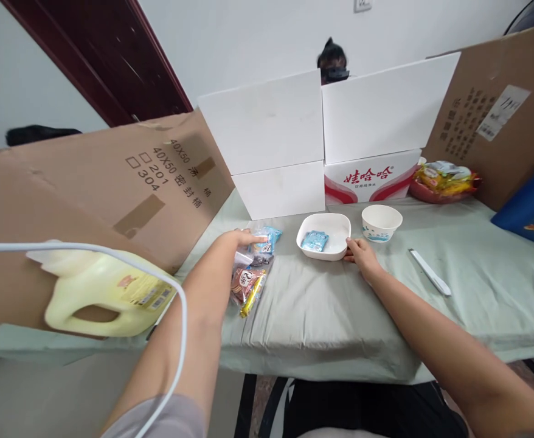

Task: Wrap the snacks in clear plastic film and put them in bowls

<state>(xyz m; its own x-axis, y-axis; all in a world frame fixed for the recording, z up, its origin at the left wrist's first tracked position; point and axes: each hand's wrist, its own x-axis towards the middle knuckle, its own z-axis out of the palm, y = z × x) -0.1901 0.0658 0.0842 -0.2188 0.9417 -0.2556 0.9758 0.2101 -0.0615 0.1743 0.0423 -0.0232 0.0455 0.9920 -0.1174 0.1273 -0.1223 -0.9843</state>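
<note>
My left hand (242, 238) is at centre frame, fingers closed on a blue packet (267, 240) at the top of a snack pile (249, 277) on the desk (322, 304). The pile holds a brown packet and a yellow stick, touching each other. My right hand (362, 252) rests just right of centre, fingers lying loose against the lower right rim of the white dish (335, 250), grasping nothing. A second blue packet (315, 241) lies inside the dish. A paper cup (381, 222) stands just right of the dish, apart from it. A white knife (429, 272) lies further right. A yellow jug (98, 292) sits at lower left. White boxes (285, 146) stand behind.
</note>
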